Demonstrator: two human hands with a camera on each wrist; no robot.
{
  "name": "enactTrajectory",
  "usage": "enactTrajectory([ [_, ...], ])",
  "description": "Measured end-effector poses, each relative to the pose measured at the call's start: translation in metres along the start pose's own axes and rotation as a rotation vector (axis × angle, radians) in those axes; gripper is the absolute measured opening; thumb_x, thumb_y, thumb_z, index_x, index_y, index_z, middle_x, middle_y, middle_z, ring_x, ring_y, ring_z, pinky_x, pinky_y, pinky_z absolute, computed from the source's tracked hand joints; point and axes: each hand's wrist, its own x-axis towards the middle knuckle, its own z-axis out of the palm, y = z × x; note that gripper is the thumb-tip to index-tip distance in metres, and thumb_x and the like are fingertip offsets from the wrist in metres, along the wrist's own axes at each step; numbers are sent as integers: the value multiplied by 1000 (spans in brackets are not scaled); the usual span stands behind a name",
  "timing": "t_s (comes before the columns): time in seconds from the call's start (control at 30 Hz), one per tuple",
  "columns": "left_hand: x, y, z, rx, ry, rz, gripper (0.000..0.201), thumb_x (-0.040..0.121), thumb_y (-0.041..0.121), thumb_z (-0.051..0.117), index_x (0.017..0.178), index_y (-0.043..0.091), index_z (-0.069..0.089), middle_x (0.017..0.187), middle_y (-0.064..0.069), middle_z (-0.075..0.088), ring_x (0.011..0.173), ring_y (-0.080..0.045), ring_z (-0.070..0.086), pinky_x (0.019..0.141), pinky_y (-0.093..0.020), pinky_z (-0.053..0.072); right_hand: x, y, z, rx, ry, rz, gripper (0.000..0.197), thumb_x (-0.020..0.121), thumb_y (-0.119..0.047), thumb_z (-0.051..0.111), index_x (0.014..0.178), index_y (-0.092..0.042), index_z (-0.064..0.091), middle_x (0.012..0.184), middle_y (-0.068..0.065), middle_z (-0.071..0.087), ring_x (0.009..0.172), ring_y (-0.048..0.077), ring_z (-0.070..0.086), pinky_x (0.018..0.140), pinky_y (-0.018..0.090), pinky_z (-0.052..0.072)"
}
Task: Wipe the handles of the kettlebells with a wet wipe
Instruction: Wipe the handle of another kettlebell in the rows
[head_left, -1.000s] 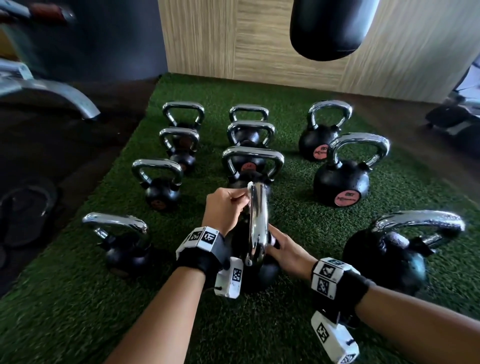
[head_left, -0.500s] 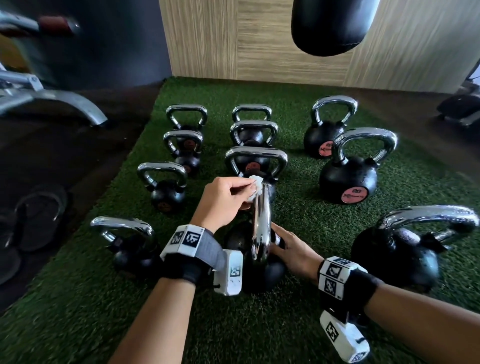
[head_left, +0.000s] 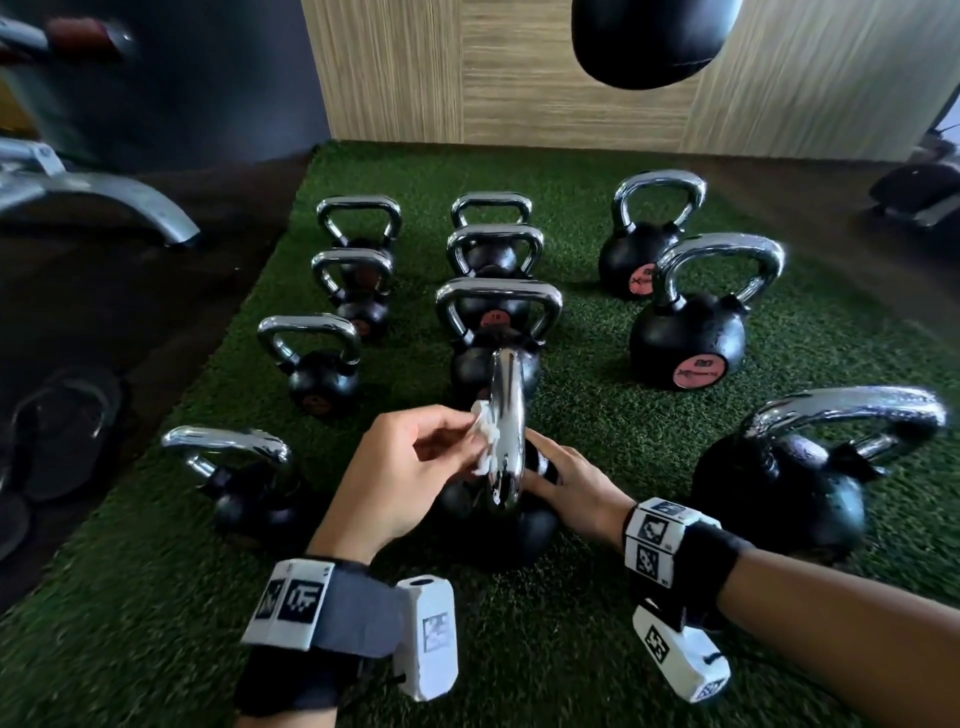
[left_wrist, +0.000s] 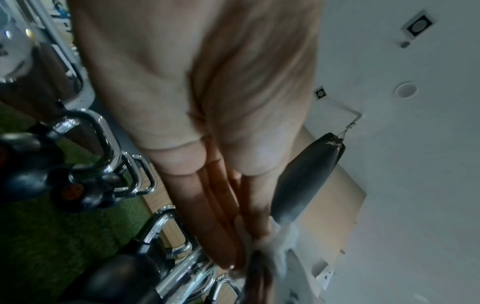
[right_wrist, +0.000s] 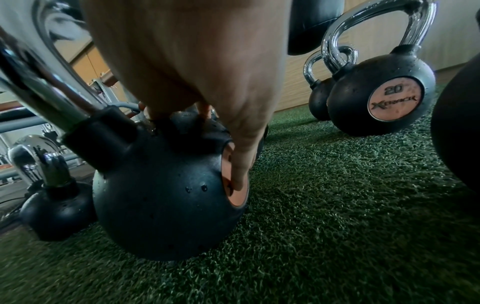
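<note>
A black kettlebell (head_left: 524, 525) with a chrome handle (head_left: 506, 415) stands on green turf right in front of me, its handle edge-on to the head camera. My left hand (head_left: 410, 473) pinches a crumpled white wet wipe (head_left: 485, 434) against the left side of that handle; the wipe (left_wrist: 283, 240) also shows white at my fingertips in the left wrist view. My right hand (head_left: 566, 483) rests with spread fingers on the ball (right_wrist: 161, 195) of the same kettlebell, thumb on its pink label.
Several more chrome-handled kettlebells stand in rows on the turf (head_left: 597, 649), a large one (head_left: 779, 488) close at my right and a 20 kg one (right_wrist: 381, 94) behind it. A black punching bag (head_left: 654, 36) hangs ahead. Sandals (head_left: 57, 431) lie on the dark floor to the left.
My left hand has slid the wipe from the top of the handle down its left side toward me. The right hand stays on the ball.
</note>
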Motion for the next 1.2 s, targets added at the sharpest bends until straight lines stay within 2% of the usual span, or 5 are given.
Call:
enactTrajectory([
  [0.7, -45, -45, 18, -70, -24, -67, 22, 89, 17, 78, 105, 32, 81, 101, 16, 79, 99, -3, 74, 85, -15, 54, -16, -20, -11, -145, -55, 35, 69, 97, -55, 51, 158, -38, 22, 148, 10, 41, 128, 30, 52, 111, 36, 40],
  [0.83, -43, -44, 15, -240, 22, -127, 21, 86, 23, 78, 106, 26, 81, 105, -1, 80, 101, -19, 76, 90, -35, 60, -26, -50, -36, -190, 286, -83, 52, 94, -28, 66, 143, -22, 49, 119, 7, 57, 105, 20, 57, 89, 32, 49],
  [0.93, -43, -38, 5, -499, 62, -186, 25, 82, 22, 76, 107, 25, 81, 106, -9, 79, 96, -21, 77, 80, -29, 61, -34, -88, -53, -56, 594, -264, 39, 83, -7, 71, 118, -23, 65, 100, -1, 57, 89, 14, 58, 80, 23, 50],
  [1.07, -40, -25, -6, -700, 100, -142, 34, 82, 25, 85, 114, 16, 76, 113, -14, 76, 102, -24, 74, 81, -29, 60, -55, -134, -60, -22, 475, -589, 29, 77, -13, 79, 101, -29, 75, 91, -7, 60, 76, 6, 57, 68, 10, 45],
  [1.2, -33, -13, -11, -930, 208, -174, 20, 76, 11, 78, 94, 20, 77, 97, -13, 77, 86, -19, 76, 69, -26, 61, -62, -153, -54, -62, 295, -703, 34, 73, -29, 90, 105, -25, 80, 99, -9, 67, 83, 7, 62, 75, 14, 47],
])
